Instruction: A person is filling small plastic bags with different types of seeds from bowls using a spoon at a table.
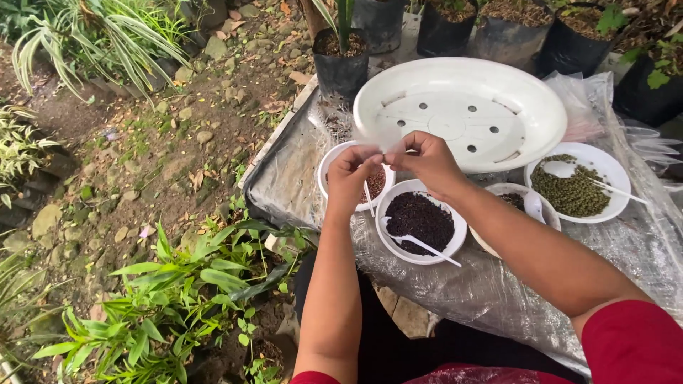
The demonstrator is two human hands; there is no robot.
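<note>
**Over the bowls: both hands pinch a clear bag**

Above the plastic-covered table's (299, 178) left edge, left hand (350, 173) and right hand (427, 160) both pinch a small clear plastic bag (389, 136) between fingertips. Directly below sits a white bowl of dark seeds (420, 220) with a white spoon (420, 244). Toward the right edge: bowl of green seeds (578, 186). At the far edge: large white perforated tray (462, 107).

A single head-worn camera looked steeply down from above the plastic-covered table (299, 181), close to it. It faced forward toward the large white tray (462, 114); beyond the tray stood black nursery pots (341, 60).
</note>
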